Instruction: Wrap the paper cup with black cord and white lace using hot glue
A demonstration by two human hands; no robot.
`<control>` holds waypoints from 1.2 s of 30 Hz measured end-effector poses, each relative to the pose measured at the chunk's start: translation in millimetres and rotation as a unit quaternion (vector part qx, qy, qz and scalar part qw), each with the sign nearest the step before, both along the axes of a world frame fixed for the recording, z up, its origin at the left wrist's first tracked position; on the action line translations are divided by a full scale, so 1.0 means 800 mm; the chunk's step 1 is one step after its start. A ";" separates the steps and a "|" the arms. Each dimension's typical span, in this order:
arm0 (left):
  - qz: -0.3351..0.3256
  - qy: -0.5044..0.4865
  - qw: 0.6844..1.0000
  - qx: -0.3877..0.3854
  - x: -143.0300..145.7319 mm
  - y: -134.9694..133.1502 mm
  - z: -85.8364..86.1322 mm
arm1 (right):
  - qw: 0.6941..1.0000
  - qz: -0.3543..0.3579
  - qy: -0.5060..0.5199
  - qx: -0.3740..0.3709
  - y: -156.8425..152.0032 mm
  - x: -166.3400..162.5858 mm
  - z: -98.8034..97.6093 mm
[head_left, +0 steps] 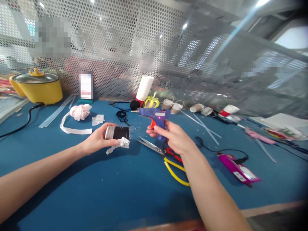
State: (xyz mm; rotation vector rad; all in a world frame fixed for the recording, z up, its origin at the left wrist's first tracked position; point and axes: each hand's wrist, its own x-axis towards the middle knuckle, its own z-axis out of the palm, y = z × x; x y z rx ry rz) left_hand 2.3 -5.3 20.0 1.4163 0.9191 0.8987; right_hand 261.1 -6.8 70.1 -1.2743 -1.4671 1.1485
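Note:
My left hand [97, 141] is closed around a small cylinder [117, 132], silver at one end and black along its body, held on its side above the blue table [101, 189]. A strip of white lace [119, 145] hangs from under it. My right hand [172, 136] grips the handle of a blue glue gun [154, 114] with an orange trigger. The gun's nozzle points left, toward the cylinder, a short gap away. Yellow-handled scissors [166, 157] lie on the table just below my right hand.
A yellow cooking pot [38, 86] stands at the back left. White ribbon [77, 120], glue sticks [56, 112], a stack of paper cups [144, 88] and tipped cups [202, 109] lie along the perforated metal screen. A magenta device [238, 170] with a black cable lies at right.

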 end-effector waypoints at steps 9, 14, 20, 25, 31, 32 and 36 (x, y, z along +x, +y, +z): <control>0.013 -0.012 1.000 0.001 -0.004 0.005 -0.004 | 0.988 0.081 -0.129 0.011 -0.042 -0.016 0.005; -0.010 0.015 1.000 0.002 -0.005 0.008 -0.012 | 0.984 0.078 -0.158 -0.001 -0.044 -0.020 0.005; -0.018 0.022 1.000 0.007 -0.006 0.013 -0.020 | 0.981 0.075 -0.179 -0.015 -0.042 -0.021 0.002; -0.007 0.023 1.000 -0.007 -0.007 0.014 -0.020 | 0.980 0.073 -0.184 -0.017 -0.044 -0.021 0.004; 0.023 0.015 1.000 -0.007 -0.006 0.013 -0.020 | 0.978 0.083 -0.189 -0.011 -0.044 -0.019 0.004; 0.024 0.015 1.000 -0.007 -0.006 0.013 -0.020 | 0.978 0.082 -0.190 -0.009 -0.044 -0.018 0.003; 0.019 0.008 1.000 -0.009 -0.006 0.013 -0.020 | 0.977 0.076 -0.197 -0.004 -0.044 -0.017 0.001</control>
